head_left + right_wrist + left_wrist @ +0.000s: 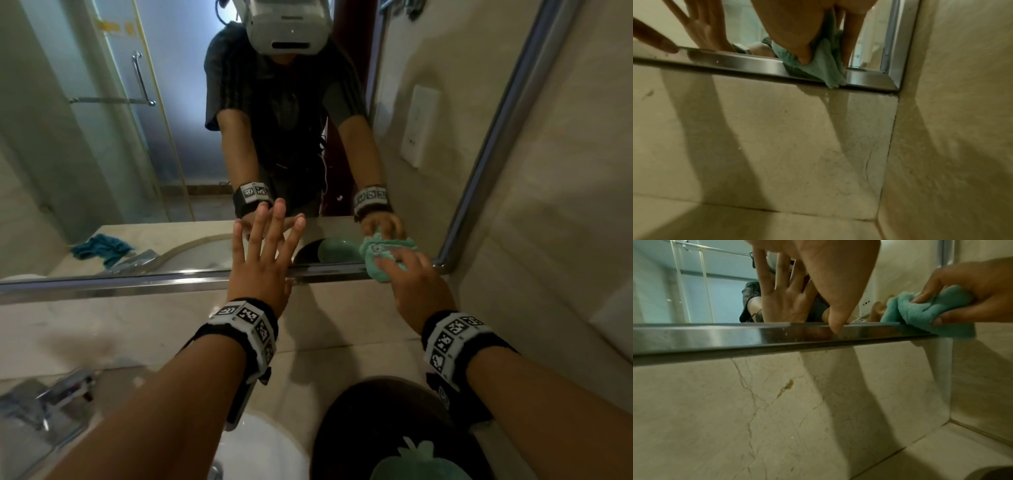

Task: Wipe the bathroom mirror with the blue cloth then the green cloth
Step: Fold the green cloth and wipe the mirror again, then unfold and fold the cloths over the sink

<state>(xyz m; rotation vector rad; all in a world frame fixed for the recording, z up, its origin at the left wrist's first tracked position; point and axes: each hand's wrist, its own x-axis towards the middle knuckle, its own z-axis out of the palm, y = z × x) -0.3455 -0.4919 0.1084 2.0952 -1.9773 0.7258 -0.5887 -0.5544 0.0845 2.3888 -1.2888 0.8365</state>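
Note:
The bathroom mirror has a metal frame and fills the upper head view. My left hand lies flat on the glass near the bottom edge, fingers spread and straight; its thumb touches the frame. My right hand grips the bunched green cloth and presses it against the mirror's lower right corner, partly over the frame. The green cloth is pinched between thumb and fingers. The blue cloth shows only as a reflection, lying crumpled on the counter beside the basin.
A chrome tap stands at the lower left and a white basin lies below my arms. A black round bowl with a green item sits at the lower right. The tiled side wall closes in right of the mirror.

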